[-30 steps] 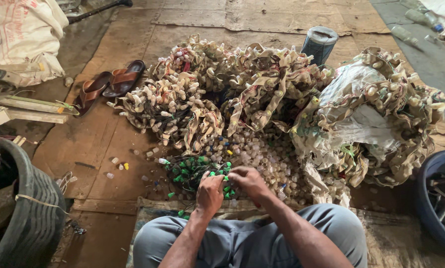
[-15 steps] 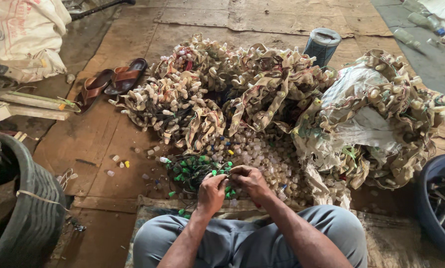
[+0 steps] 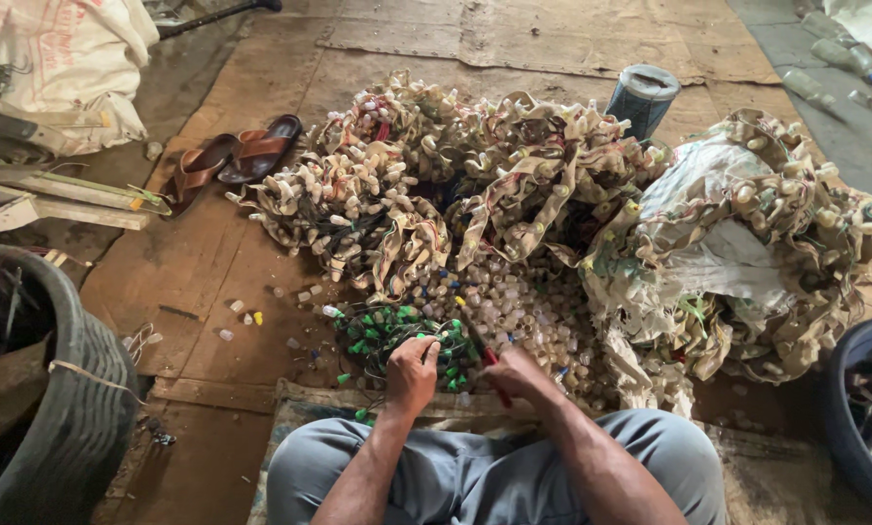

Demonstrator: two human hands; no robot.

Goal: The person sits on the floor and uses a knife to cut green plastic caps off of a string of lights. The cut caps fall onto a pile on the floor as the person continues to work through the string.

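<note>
I sit on the floor with my grey-trousered knees at the bottom edge. My left hand is closed on a bunch of small green plastic caps strung on dark wire. My right hand grips a red-handled tool whose blade points up toward the same bunch. Just beyond my hands lies a heap of loose pale caps. Behind that rises a big pile of cream straps studded with caps.
A torn white sack wrapped in more straps lies at the right. A dark cylinder stands behind the pile. Brown sandals lie left, a black tyre at bottom left, a blue tub at bottom right.
My hands have stayed over the green bunch, shifting only slightly. The view has tilted a little.
</note>
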